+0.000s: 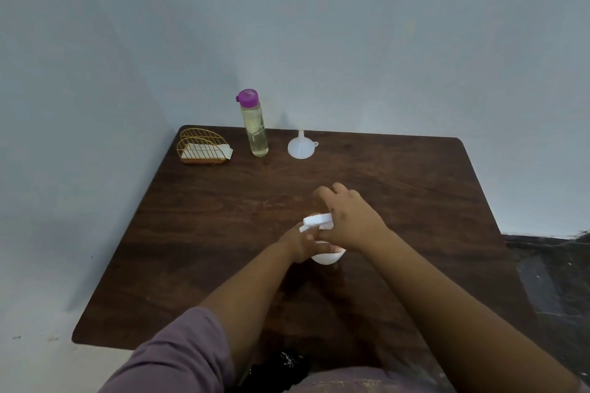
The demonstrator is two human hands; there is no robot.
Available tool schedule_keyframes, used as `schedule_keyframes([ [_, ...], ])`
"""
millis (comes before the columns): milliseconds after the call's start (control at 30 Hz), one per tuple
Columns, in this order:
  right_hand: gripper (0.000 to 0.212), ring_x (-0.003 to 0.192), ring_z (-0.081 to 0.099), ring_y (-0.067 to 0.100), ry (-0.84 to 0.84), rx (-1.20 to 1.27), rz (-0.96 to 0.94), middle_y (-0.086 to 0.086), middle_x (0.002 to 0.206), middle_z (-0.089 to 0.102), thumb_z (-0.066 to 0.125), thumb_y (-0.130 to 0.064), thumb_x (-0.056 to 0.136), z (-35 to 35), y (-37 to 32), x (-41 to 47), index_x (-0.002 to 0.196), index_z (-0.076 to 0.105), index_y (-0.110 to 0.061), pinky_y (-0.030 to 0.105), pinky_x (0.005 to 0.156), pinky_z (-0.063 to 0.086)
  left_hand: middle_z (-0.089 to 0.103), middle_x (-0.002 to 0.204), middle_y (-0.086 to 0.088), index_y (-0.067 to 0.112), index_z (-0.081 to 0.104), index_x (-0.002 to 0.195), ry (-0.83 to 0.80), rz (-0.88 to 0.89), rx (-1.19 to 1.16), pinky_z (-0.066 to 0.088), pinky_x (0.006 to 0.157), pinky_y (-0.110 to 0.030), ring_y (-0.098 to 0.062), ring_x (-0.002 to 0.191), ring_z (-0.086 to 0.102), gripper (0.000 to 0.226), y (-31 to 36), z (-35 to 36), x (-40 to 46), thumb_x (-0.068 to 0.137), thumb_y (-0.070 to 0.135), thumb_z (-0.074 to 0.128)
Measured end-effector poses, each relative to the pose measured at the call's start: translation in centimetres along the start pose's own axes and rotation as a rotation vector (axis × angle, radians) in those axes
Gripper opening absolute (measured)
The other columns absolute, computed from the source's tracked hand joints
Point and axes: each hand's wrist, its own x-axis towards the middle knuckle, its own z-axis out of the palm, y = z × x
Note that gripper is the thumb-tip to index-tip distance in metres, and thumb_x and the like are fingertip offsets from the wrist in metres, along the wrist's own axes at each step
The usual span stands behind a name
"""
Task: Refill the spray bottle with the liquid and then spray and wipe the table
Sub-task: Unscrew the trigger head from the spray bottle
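Dark wooden table (399, 188) against pale blue-grey wall (319, 25), possibly dark stone floor (555, 281) at right, dim light

Nothing here can be read: the only trace of print is a tiny dark vertical mark on the side of the tall clear plastic bottle with the purple cap (253, 124), standing at the far edge of the surface, too small to make out.

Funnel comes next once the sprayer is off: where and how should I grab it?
Pinch the funnel's narrow spout, which points straight up because it stands on its wide mouth. Come down from above; its right side is clear, while the purple-capped bottle stands to its left.
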Motion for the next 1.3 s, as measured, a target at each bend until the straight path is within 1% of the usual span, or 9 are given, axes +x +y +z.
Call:
schedule_keyframes([
  [100,0.041,0.071,0.051,0.012,0.053,-0.03,0.145,-0.002,0.083,0.049,0.068,-0.049,0.078,0.4,-0.6,0.1,0.092,0.046,-0.018,0.026,0.061,0.043,0.048,0.141,0.002,0.045,0.057,0.11,-0.016,-0.058,-0.012,0.038,0.111,-0.041,-0.019,0.13,0.044,0.039,0.0,-0.1,0.1,0.077,0.043,0.078],
  [200,0.017,0.078,0.055,0.015,-0.009,-0.097,0.091,0.0,0.09,0.055,0.066,-0.025,0.084,0.6,-0.7,0.2,0.091,0.052,-0.018,0.026,0.063,0.044,0.044,0.147,-0.001,0.03,0.047,0.137,-0.043,-0.003,0.062,0.036,0.111,-0.039,-0.021,0.134,0.041,0.06,0.2,-0.1,0.2,0.083,0.04,0.073],
  [367,0.045,0.116,0.035,0.022,-0.2,-0.135,-0.15,-0.005,0.122,0.043,0.068,-0.032,0.079,-1.0,0.0,-0.2,0.121,0.054,-0.034,0.04,0.093,0.035,0.028,0.158,-0.004,0.02,0.025,0.153,-0.058,-0.028,0.106,0.026,0.117,-0.034,-0.021,0.144,0.028,0.096,0.8,-0.1,-0.2,0.076,0.058,0.069],
  [467,0.059,0.103,0.044,0.02,-0.114,0.045,-0.064,-0.003,0.117,0.041,0.073,-0.045,0.069,-0.4,0.3,-0.1,0.12,0.046,-0.032,0.039,0.084,0.049,0.037,0.153,-0.01,0.008,0.033,0.148,-0.098,-0.048,0.152,0.023,0.115,-0.03,-0.022,0.141,0.033,0.059,1.0,-0.4,-0.1,0.097,0.024,0.058],
  [633,0.016,0.079,0.05,0.016,-0.087,-0.046,0.04,-0.001,0.09,0.049,0.069,-0.022,0.083,0.1,0.2,0.7,0.092,0.056,-0.017,0.025,0.064,0.04,0.049,0.14,0.007,0.034,0.05,0.135,-0.007,-0.016,0.047,0.041,0.109,-0.045,-0.013,0.124,0.048,0.077,-0.6,0.0,0.2,0.069,0.06,0.077],
  [733,0.037,0.092,0.045,0.016,-0.176,-0.062,-0.108,-0.003,0.102,0.05,0.067,-0.002,0.078,0.1,0.6,0.7,0.108,0.066,-0.023,0.028,0.074,0.046,0.041,0.146,0.005,0.036,0.042,0.139,-0.024,0.003,0.032,0.039,0.11,-0.045,-0.019,0.133,0.042,0.085,0.2,-0.1,-0.1,0.067,0.063,0.077],
  [900,0.046,0.086,0.053,0.017,-0.054,0.055,0.031,0.0,0.102,0.048,0.076,-0.034,0.073,0.3,0.6,0.4,0.108,0.051,-0.021,0.031,0.071,0.051,0.047,0.141,0.006,0.032,0.045,0.139,-0.022,-0.01,0.029,0.038,0.111,-0.042,-0.016,0.129,0.046,0.083,-0.1,0.0,0.2,0.067,0.06,0.078],
  [1100,0.027,0.087,0.048,0.015,-0.118,-0.057,-0.067,-0.003,0.095,0.045,0.066,-0.003,0.079,0.0,0.4,0.7,0.101,0.064,-0.017,0.025,0.069,0.047,0.037,0.15,-0.001,0.027,0.033,0.147,-0.027,-0.001,0.071,0.036,0.111,-0.041,-0.022,0.137,0.037,0.083,-0.3,-0.3,0.2,0.079,0.049,0.075],
  [1300,0.039,0.086,0.05,0.017,-0.044,0.027,0.055,-0.001,0.099,0.045,0.074,-0.035,0.076,0.6,0.4,0.4,0.102,0.048,-0.02,0.024,0.066,0.046,0.044,0.145,0.006,0.031,0.042,0.142,-0.025,-0.023,0.01,0.038,0.111,-0.047,-0.019,0.132,0.044,0.086,-0.7,0.1,0.5,0.068,0.059,0.076],
])
